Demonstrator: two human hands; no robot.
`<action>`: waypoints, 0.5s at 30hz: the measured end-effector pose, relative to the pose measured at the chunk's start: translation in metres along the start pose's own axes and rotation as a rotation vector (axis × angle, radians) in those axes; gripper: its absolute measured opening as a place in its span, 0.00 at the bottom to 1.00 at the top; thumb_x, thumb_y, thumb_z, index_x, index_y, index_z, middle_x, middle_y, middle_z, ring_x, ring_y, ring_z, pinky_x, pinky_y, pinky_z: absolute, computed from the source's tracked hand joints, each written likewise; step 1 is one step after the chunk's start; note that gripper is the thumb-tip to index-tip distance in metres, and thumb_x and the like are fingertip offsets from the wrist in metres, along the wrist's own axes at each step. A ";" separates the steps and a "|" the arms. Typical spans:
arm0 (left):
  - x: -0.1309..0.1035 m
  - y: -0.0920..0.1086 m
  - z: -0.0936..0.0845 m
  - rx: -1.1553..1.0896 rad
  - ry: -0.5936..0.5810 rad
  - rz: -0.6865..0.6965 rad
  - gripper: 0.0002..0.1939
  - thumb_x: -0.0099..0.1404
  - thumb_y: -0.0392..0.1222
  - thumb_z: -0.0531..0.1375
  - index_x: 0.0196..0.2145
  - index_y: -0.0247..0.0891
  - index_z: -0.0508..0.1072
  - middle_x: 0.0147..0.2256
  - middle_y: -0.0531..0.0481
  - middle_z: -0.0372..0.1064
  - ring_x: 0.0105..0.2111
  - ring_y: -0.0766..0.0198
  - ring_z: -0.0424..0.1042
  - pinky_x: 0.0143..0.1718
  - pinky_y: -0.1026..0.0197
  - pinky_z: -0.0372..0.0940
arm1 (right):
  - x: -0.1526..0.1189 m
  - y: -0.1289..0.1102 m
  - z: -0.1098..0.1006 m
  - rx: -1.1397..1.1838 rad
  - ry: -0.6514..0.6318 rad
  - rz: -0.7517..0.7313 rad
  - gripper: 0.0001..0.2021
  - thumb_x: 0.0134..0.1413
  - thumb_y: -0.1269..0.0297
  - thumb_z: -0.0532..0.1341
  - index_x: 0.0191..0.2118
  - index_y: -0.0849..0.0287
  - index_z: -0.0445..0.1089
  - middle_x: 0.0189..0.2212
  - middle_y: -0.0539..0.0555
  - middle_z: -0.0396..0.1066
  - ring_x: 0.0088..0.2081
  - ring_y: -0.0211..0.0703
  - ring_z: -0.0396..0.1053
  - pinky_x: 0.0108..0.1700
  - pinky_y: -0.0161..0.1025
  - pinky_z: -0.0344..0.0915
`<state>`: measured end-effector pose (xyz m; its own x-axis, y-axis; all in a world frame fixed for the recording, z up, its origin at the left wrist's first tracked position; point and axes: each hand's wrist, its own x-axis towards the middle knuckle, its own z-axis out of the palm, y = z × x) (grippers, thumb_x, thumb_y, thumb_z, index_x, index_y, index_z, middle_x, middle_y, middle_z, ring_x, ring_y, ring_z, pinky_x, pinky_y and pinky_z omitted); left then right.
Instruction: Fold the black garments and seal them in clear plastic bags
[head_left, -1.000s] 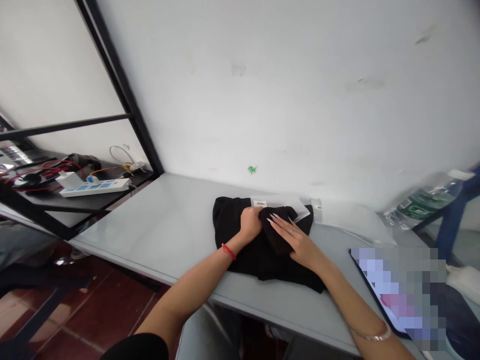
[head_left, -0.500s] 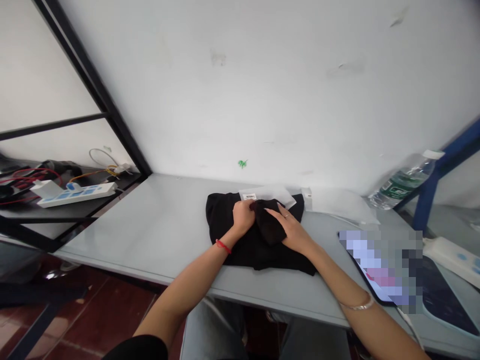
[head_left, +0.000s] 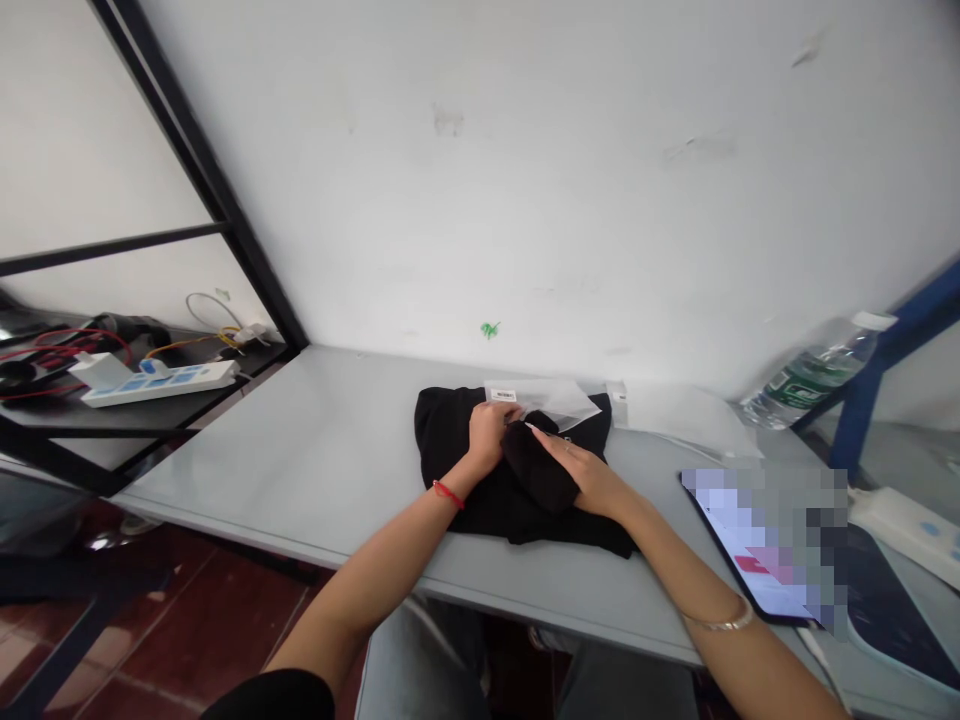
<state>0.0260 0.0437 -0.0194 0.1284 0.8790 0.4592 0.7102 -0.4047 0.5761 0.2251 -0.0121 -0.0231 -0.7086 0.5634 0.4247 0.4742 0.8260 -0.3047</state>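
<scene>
A folded black garment (head_left: 480, 505) lies on the grey table. Above its middle, both hands have hold of a smaller bunched piece of black cloth (head_left: 541, 470); whether it is part of the garment cannot be told. My left hand (head_left: 491, 435) is closed on the cloth's left edge, fingertips partly hidden. From the right, my right hand (head_left: 589, 475) grips the same cloth, its fingers lying along the top and the thumb out of sight. Just behind the hands, a clear plastic bag (head_left: 559, 402) with a barcode label (head_left: 505, 396) rests over the garment's far edge.
To the right are another plastic bag (head_left: 679, 415), a leaning water bottle (head_left: 821, 372), a lit phone or tablet (head_left: 742, 545), a dark phone (head_left: 892, 590) and a white power strip (head_left: 911, 525). A shelf at left carries a second power strip (head_left: 161, 384) and cables. A wall (head_left: 525, 200) stands behind.
The bunched cloth has shifted slightly downward and changed shape between my hands. My right fingers now lie flatter along it. The view has tilted a little.
</scene>
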 end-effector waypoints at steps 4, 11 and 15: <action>-0.002 0.002 -0.004 0.002 -0.019 0.068 0.11 0.62 0.32 0.58 0.36 0.40 0.80 0.35 0.50 0.79 0.38 0.60 0.76 0.51 0.58 0.63 | 0.000 0.001 0.002 -0.093 0.073 0.082 0.34 0.60 0.76 0.48 0.70 0.54 0.39 0.68 0.59 0.48 0.68 0.50 0.47 0.65 0.54 0.56; -0.006 0.009 0.000 0.092 0.028 0.073 0.11 0.63 0.33 0.57 0.35 0.43 0.80 0.35 0.50 0.79 0.40 0.58 0.76 0.57 0.53 0.60 | -0.001 0.010 -0.005 -0.354 0.313 0.263 0.37 0.52 0.80 0.51 0.68 0.55 0.49 0.66 0.62 0.51 0.67 0.58 0.47 0.64 0.60 0.55; -0.007 0.010 0.000 0.071 0.042 0.060 0.11 0.60 0.31 0.58 0.33 0.42 0.79 0.33 0.50 0.78 0.38 0.59 0.76 0.55 0.54 0.62 | 0.002 0.005 -0.004 -0.354 0.175 0.116 0.36 0.50 0.78 0.53 0.67 0.59 0.51 0.64 0.63 0.56 0.66 0.57 0.51 0.65 0.58 0.55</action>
<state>0.0326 0.0335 -0.0166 0.1435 0.8418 0.5203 0.7499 -0.4356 0.4979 0.2281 -0.0065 -0.0201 -0.5545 0.6222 0.5527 0.7182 0.6933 -0.0600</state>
